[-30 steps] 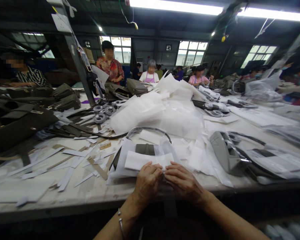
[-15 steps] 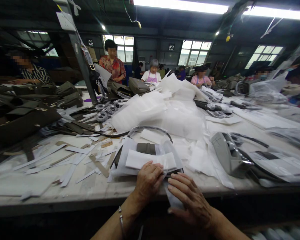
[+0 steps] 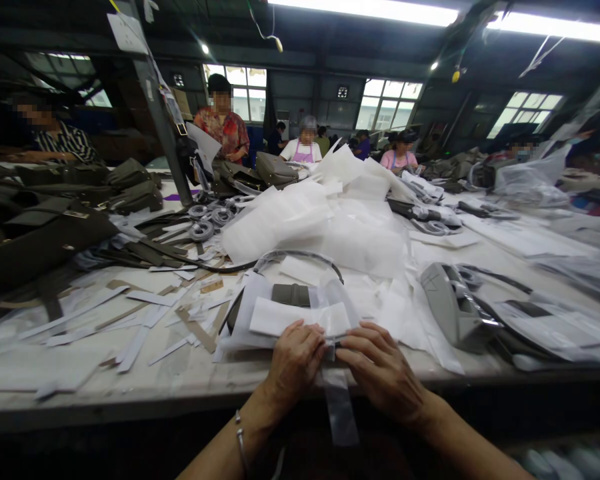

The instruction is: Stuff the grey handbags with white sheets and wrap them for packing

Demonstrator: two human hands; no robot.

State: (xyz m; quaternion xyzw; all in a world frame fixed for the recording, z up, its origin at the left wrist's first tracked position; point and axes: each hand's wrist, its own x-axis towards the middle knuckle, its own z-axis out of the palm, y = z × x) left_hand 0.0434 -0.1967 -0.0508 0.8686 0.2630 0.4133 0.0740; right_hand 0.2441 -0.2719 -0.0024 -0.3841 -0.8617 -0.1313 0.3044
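Observation:
A grey-brown handbag (image 3: pixel 291 295) lies in front of me at the table edge, partly covered by white translucent foam sheet (image 3: pixel 243 333). A folded white foam strip (image 3: pixel 277 319) crosses its near side. My left hand (image 3: pixel 299 353) has its fingers curled and pressed together on the near edge of this strip. Fingers bent, my right hand (image 3: pixel 383 367) grips the near edge of the wrapping; its thumb is hidden. Between my hands a translucent strip (image 3: pixel 341 408) hangs down over the table edge. A dark handle (image 3: pixel 330 259) arches behind the bag.
A grey tape dispenser (image 3: pixel 447 310) stands at right. Behind the bag rises a heap of white foam sheets (image 3: pixel 290 220). Scrap strips (image 3: pixel 135 340) and coiled straps (image 3: pixel 201 230) lie left, with dark bags (image 3: pixel 45 233) beyond. Several people work across the table (image 3: pixel 155 393).
My right hand has moved up to the bag's near edge and released the lower part of the translucent strip, which now hangs free. My left hand stays in place.

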